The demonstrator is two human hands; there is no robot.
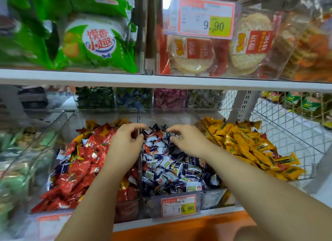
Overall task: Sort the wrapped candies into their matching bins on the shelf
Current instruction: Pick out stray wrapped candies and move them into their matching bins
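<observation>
The left bins (pixel 23 151) are blurred and print on the price tag (pixel 178 205) is unreadable; whether the right hand (pixel 188 142) pinches anything is unclear.

2 hands: left hand (pixel 125 143), right hand (pixel 186 142). 3 front bins, candies in each too many to count: red bin (pixel 59 133), blue-and-white bin (pixel 167 116), yellow bin (pixel 287 140). 4 rear compartments (pixel 170 99) at the shelf's back edge. 2 readable price tags: upper tag (pixel 201 16), lower tag (pixel 177 205).

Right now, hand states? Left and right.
Left hand: fingers curled above the blue-white candies, grip cannot be told.
Right hand: fingertips curled into the same candies, grip cannot be told.
</observation>
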